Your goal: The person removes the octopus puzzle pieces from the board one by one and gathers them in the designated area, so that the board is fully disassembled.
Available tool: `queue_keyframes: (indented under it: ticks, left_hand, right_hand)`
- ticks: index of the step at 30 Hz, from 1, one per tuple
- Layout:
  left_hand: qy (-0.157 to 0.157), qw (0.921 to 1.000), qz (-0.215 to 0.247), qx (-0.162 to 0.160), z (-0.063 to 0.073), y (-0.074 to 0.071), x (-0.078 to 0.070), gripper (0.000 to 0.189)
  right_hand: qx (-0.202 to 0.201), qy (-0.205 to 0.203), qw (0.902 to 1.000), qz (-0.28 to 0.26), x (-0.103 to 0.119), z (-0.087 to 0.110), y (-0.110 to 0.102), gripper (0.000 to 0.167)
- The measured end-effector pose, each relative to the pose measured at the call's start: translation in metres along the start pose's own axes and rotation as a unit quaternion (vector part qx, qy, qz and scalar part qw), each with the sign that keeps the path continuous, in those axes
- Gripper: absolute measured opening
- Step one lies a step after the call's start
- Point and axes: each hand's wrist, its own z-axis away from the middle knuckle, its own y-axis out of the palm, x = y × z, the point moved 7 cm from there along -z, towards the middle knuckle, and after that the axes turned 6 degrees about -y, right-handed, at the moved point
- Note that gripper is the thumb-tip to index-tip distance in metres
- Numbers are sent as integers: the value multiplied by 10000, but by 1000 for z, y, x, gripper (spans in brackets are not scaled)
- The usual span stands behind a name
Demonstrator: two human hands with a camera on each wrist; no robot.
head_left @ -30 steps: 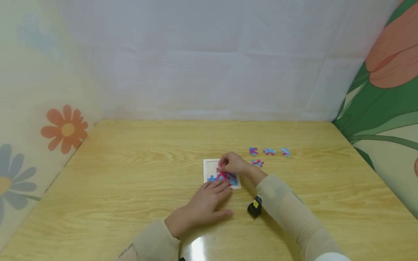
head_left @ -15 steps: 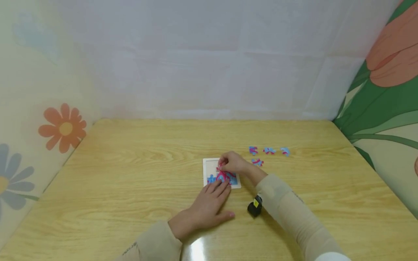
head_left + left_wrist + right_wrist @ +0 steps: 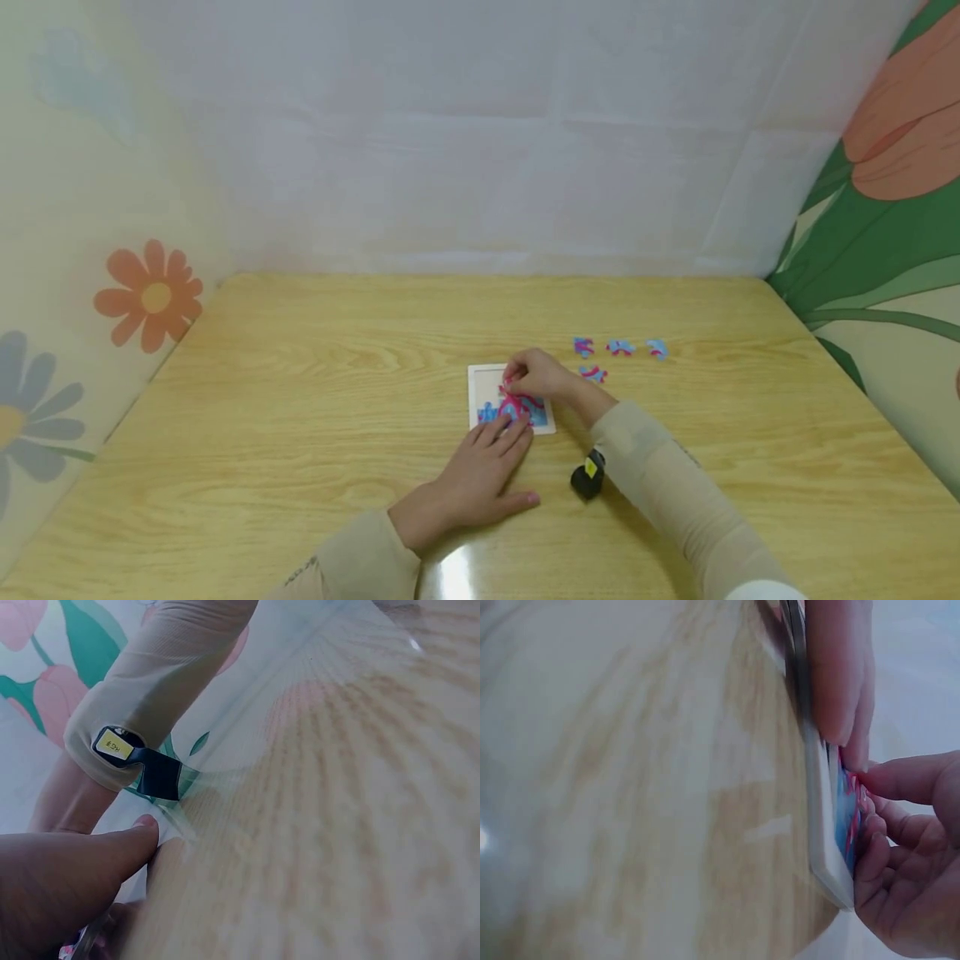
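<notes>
One pink piece (image 3: pixel 864 798) is pinched by the right hand (image 3: pixel 540 375), mid-frame. The framed puzzle (image 3: pixel 473 396) is touched by the left hand (image 3: pixel 477 479), fingers straight.

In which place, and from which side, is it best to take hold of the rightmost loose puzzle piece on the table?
I would probably pinch the rightmost loose piece by opposite edges, reaching down from above and its right. It lies flat on the table, so its edges offer the likeliest hold, and the other loose pieces all lie to its left.
</notes>
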Motion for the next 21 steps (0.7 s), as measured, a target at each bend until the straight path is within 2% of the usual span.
queue_keyframes:
  ticks: [11,21]
  left_hand:
    - [52,9999,-50,-77,1,-1,-1,74]
    - [7,10000,-77,-41,1,1,0,75]
  right_hand:
    - [-29,-104,9997,-198,-5,-1,0,11]
    - [-34,-435,9977,-512,-2,2,-3,12]
